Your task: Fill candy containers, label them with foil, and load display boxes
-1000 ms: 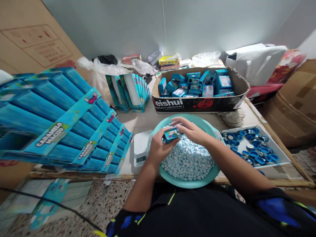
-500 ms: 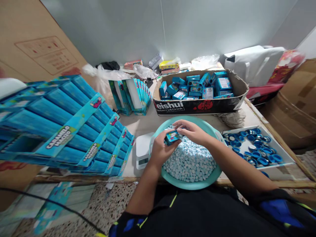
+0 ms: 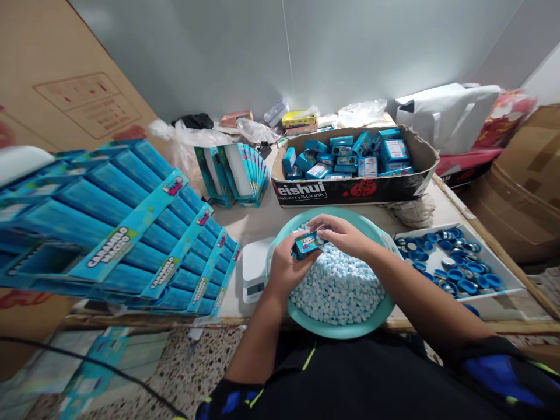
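Over the turquoise basin (image 3: 339, 332), heaped with small pale-blue and white candies (image 3: 336, 294), I hold a small blue candy box (image 3: 307, 241) tilted. My left hand (image 3: 286, 263) wraps round the box from the left, thumb along its lower edge. At the box's right end, the closed fingers of my right hand (image 3: 343, 234) grip it; the fingers partly hide that end. A white digital scale (image 3: 252, 268) stands left of the basin, partly behind my left forearm.
Behind the basin stands a cardboard tray (image 3: 350, 189) of small blue boxes. Blue display cartons (image 3: 144, 227) are stacked at the left, with folded cartons (image 3: 238, 172) behind. To the right lies a white tray (image 3: 494, 296) of blue-rimmed lids (image 3: 468, 286). A black cable (image 3: 96, 360) crosses below the table edge.
The view has shifted slightly. Both hands keep the blue box in almost the same place above the basin.
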A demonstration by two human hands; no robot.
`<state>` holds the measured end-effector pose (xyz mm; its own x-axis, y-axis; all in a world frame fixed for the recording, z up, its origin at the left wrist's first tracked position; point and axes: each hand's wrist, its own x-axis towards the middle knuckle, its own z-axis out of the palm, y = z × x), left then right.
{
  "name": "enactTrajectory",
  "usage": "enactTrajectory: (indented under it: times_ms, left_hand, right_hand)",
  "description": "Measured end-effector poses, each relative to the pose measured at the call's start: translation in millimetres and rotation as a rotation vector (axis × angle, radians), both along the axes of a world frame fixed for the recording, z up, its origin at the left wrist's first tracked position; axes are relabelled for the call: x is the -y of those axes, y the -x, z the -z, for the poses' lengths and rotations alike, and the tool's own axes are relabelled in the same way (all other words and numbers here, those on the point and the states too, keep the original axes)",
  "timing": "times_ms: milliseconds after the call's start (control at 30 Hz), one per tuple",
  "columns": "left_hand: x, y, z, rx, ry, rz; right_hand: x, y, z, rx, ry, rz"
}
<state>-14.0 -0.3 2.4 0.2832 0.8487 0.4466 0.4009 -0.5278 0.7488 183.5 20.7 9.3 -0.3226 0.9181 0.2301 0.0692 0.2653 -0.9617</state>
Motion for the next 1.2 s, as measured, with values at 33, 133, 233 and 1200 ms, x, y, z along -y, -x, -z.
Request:
enactTrajectory:
  times_ms: [33,133,233,1200]
  left_hand:
    - [0.1,0.2,0.1,0.001,0.007,0.003]
    - [0.5,0.6,-0.5,0.01,0.023,0.006]
    - [0.7,1.1,-0.8,0.019,0.023,0.006]
    - [0.6,-0.9,-3.6,0.017,-0.005,-0.006]
  right_hand:
    - [-0.1,0.0,0.0,-0.004,0.004,0.001]
    - [-0.1,-0.2,-0.4,-0.008,0.009,0.014]
    - [-0.4,-0.5,-0.9,-0.018,0.018,0.037]
    - [-2.7,0.5,3.1,0.041,-0.016,0.023]
